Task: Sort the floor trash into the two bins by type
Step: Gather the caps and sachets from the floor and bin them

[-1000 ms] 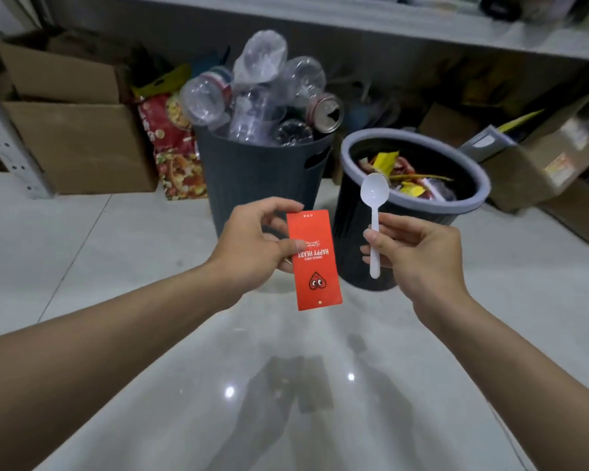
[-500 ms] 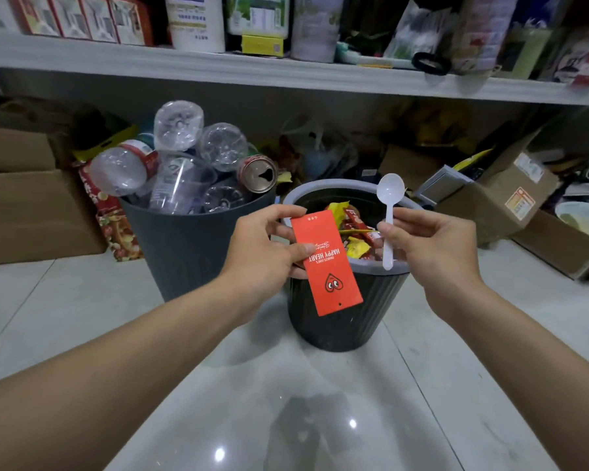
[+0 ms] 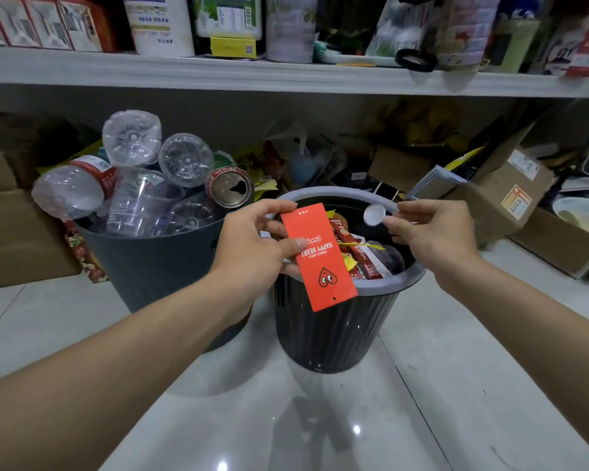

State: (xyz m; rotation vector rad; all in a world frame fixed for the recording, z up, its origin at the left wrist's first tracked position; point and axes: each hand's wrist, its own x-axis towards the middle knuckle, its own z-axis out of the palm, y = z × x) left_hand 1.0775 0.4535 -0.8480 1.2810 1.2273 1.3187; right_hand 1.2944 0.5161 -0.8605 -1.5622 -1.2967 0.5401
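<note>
My left hand [image 3: 252, 253] pinches a red paper card [image 3: 317, 256] printed "HAPPY HEART", holding it over the near rim of the right bin [image 3: 334, 328]. This black ribbed bin has a grey rim and holds wrappers. My right hand [image 3: 432, 232] grips a white plastic spoon [image 3: 374, 214] over the same bin, its bowl pointing left and its handle hidden in my fingers. The left dark bin [image 3: 157, 266] is heaped with clear plastic bottles, cups and a can.
A grey shelf [image 3: 286, 76] loaded with boxes and tubs runs overhead behind the bins. Cardboard boxes [image 3: 510, 198] and clutter crowd the floor under it at right, more boxes [image 3: 11, 232] stand at left. Glossy white tile floor [image 3: 320, 419] lies in front.
The view has come closer to the bins. Both hands moved forward over the right bin, and the spoon tipped from upright to pointing left.
</note>
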